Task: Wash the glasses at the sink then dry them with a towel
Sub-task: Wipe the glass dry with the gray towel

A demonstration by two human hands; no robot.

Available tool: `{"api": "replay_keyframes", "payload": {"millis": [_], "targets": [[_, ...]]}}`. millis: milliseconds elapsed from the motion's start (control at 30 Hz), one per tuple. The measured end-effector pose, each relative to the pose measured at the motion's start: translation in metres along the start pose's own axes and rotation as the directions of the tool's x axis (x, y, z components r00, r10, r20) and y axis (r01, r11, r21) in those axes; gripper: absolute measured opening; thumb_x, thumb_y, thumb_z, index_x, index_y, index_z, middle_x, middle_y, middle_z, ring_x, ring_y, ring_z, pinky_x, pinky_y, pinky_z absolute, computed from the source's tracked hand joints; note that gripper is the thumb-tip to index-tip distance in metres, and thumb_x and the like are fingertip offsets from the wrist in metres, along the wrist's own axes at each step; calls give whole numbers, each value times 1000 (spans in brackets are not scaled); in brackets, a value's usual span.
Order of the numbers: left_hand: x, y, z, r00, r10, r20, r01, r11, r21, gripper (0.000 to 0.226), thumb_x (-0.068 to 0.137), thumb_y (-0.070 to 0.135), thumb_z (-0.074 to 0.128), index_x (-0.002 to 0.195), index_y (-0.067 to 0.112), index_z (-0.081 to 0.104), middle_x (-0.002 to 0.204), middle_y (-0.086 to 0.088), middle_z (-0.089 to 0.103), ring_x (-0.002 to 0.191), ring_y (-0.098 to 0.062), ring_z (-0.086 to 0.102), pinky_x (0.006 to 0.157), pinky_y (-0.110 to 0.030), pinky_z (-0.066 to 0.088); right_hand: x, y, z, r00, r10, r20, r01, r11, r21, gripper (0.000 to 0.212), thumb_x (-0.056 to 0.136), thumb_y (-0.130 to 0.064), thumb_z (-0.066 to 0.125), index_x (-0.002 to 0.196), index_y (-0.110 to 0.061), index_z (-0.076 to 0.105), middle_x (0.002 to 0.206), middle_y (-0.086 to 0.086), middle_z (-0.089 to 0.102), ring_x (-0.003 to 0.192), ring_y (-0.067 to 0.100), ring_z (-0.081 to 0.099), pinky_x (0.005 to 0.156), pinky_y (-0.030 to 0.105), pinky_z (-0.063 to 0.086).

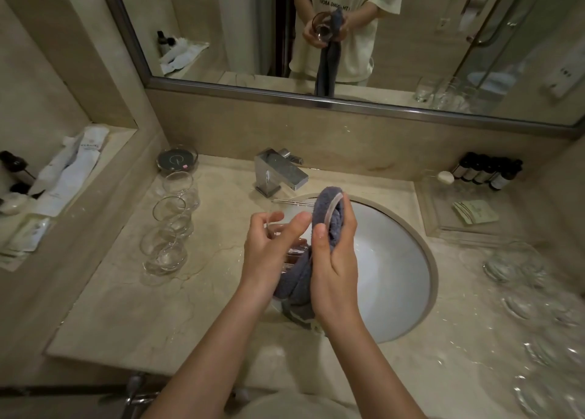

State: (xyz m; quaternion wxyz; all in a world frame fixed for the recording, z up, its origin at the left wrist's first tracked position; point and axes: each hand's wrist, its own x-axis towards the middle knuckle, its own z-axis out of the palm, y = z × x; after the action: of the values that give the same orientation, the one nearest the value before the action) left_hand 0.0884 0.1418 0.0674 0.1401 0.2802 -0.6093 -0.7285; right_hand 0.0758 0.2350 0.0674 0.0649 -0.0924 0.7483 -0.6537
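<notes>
Here left hand (269,247) grips glass (292,244); right hand (335,260) clutches towel (326,209) against it.

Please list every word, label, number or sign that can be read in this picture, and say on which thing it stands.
Shirt in the mirror: mirrored print, only partly legible, roughly "THOUGHT"; the rest is blurred.
Round dish behind the row of glasses: a "G"-like mark, no readable words.
White packets on the left shelf: printing too small to read.
Dark bottles on the right: labels too small to read.
Green packet: lines of print, unreadable.
</notes>
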Motion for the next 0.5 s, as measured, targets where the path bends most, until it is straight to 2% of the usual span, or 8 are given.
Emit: {"api": "replay_keyframes", "payload": {"millis": [100,167,233,300,400,467,500], "targets": [[2,5,-3,998,21,63,-17,998,-62,63,56,59,71,101,15,62,82,-3,76,73,-15,72,58,-23,52,5,7,-4,997,74,-16,-73,996,51,44,101,-40,33,143,-48,22,116,-31,50,104,-12,54,80,7,41],[3,8,-3,993,9,114,-3,999,-54,67,54,68,62,98,18,66,86,-4,76,77,-17,72,62,-26,52,7,11,-4,993,112,-21,-110,991,81,48,101,-41,30,148,-36,23,116,-22,56,105,-6,57,80,8,44],[5,9,-2,992,3,127,-3,1000,1,73,52,77,51,97,23,70,88,2,74,83,-13,68,73,-29,50,6,10,-4,992,128,-14,-126,987,104,50,100,-42,29,149,-34,22,123,-16,56,110,-5,55,84,9,44],[6,10,-2,994,5,106,-14,996,84,75,56,83,43,97,27,70,89,4,64,80,-9,60,73,-25,45,5,9,-3,992,124,-7,-123,986,111,50,100,-41,31,150,-35,22,126,-20,53,107,-15,51,84,5,41],[5,8,-2,1000,5,20,-7,996,84,67,71,84,46,105,28,58,87,1,66,67,-4,62,60,-18,47,7,9,-4,996,89,-8,-88,991,105,47,101,-38,32,147,-41,22,117,-39,42,93,-36,41,77,-5,35],[5,4,-1,1000,7,-12,-6,997,83,62,74,80,38,103,28,50,85,1,70,74,-9,67,65,-24,51,7,7,-2,998,65,-3,-64,994,94,45,100,-40,33,143,-48,20,116,-42,39,93,-36,40,78,-3,35],[4,4,-1,1000,3,-2,-3,998,57,58,76,78,41,102,27,48,83,1,70,78,-12,68,67,-27,52,8,6,-1,998,56,-2,-56,994,92,44,100,-39,34,141,-50,20,115,-43,40,93,-35,42,78,-2,36]]}}
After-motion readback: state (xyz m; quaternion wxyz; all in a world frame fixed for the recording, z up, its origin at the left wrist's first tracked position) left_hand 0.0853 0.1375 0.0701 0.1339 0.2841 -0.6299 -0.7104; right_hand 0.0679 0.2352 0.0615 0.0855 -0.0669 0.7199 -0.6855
